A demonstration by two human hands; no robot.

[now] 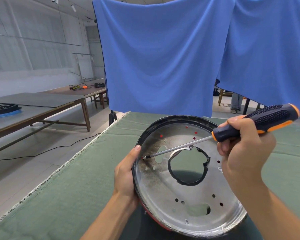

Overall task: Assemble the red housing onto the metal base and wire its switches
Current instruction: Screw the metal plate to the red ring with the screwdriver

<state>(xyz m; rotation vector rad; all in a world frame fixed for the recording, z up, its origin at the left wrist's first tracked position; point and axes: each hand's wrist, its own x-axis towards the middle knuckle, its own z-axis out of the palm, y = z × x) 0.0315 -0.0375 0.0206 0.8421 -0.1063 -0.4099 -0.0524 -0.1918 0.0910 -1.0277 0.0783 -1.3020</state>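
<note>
Here the left hand [126, 172] grips the left rim of the round silver metal base [189, 193], thumb lying along the edge and fingers curled behind it. The base is tilted up off the green felt tabletop [62, 193] near its front edge, its dished face turned toward the camera, with a black-edged central hole and red showing through small holes. A red housing [156, 220] peeks out beneath its lower rim. The long screwdriver with black-and-orange handle [256, 122] runs diagonally, tip pointing down-left at a hole near the left rim, handle rising up-right. The right hand [244, 149] holds that handle, fingers wrapped around it.
</note>
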